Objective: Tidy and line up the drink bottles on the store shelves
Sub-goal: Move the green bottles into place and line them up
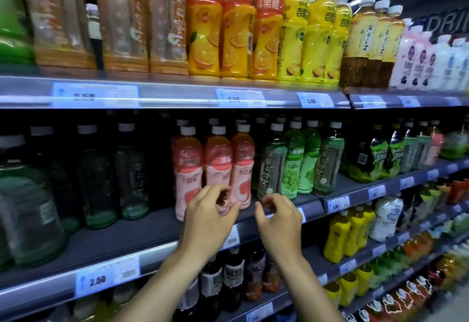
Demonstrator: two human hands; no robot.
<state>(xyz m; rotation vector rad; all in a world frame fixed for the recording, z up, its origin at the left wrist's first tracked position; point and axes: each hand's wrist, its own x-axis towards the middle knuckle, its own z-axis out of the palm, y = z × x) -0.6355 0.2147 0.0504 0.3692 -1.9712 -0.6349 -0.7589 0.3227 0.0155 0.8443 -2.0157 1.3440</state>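
Observation:
Three pink peach-drink bottles (188, 169) with white caps stand side by side near the front of the middle shelf (142, 233). My left hand (206, 222) hovers in front of their bases, fingers curled and holding nothing. My right hand (278, 220) is beside it, just right of the pink bottles and below a clear green-tea bottle (272, 164), fingers also loosely curled and empty. Green grape-drink bottles (293, 161) stand further right.
Dark green bottles (130, 169) fill the left of the middle shelf, set further back. The top shelf carries orange juice (204, 24), yellow juice (318, 34) and tea bottles. Lower shelves hold dark bottles (233, 281) and yellow bottles (336, 238). Price tags line the shelf edges.

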